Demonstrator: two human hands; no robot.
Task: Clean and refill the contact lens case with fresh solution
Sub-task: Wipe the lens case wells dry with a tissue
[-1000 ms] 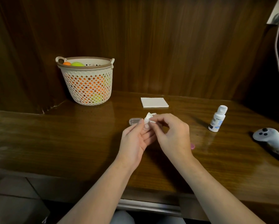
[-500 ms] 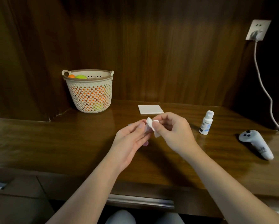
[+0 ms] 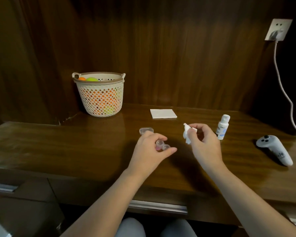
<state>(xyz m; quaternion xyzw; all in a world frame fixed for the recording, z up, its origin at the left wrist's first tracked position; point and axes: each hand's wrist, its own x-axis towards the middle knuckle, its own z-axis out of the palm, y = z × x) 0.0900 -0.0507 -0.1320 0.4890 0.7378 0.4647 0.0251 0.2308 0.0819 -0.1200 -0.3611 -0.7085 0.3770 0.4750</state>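
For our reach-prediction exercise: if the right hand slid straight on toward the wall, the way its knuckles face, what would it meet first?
Probably nothing before the wall: the right hand points between the folded tissue and the solution bottle. Depth is unclear.

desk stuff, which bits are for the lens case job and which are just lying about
For the job:
- contact lens case, in the left hand
- crumpled tissue, in the right hand
- solution bottle, upright, cap on
- clear lid on the desk
- folded tissue

Lying about:
- basket of coloured balls
- white controller
- wall socket and cable
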